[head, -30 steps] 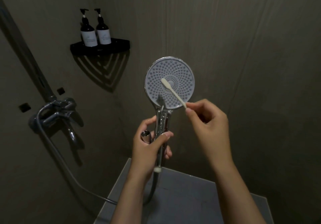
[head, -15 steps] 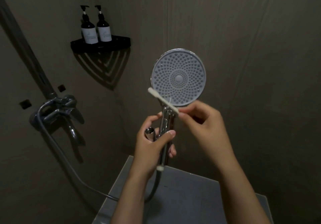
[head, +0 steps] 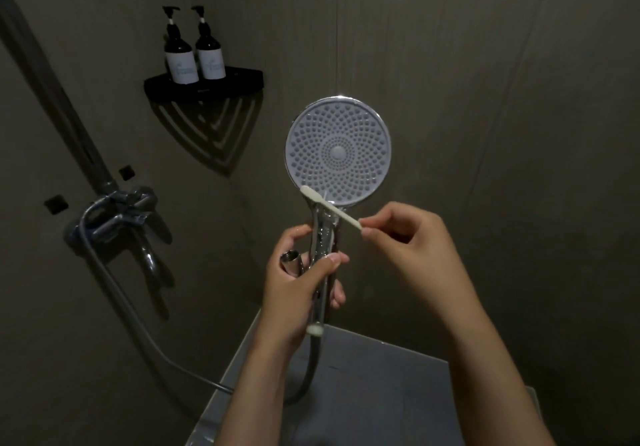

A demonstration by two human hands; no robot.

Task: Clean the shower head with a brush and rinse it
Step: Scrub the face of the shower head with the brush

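A round chrome shower head [head: 338,152] with a grey nozzle face points toward me at the centre of the head view. My left hand [head: 300,286] grips its chrome handle from the left, thumb across the front. My right hand [head: 410,245] pinches the end of a thin white brush [head: 329,207] between thumb and fingers. The brush lies slanted across the neck, its head at the lower left rim of the nozzle face. A metal hose [head: 145,335] runs from the handle's bottom to the wall mixer.
A chrome mixer tap [head: 119,219] with a spout sits on the left wall under a slide bar. Two dark pump bottles [head: 194,54] stand on a black corner shelf [head: 204,87]. A grey ledge [head: 374,386] lies below my forearms. Dark tiled walls surround everything.
The brush head has moved from the middle of the nozzle face down to its lower left rim. The shower head sits a little higher and further right in view.
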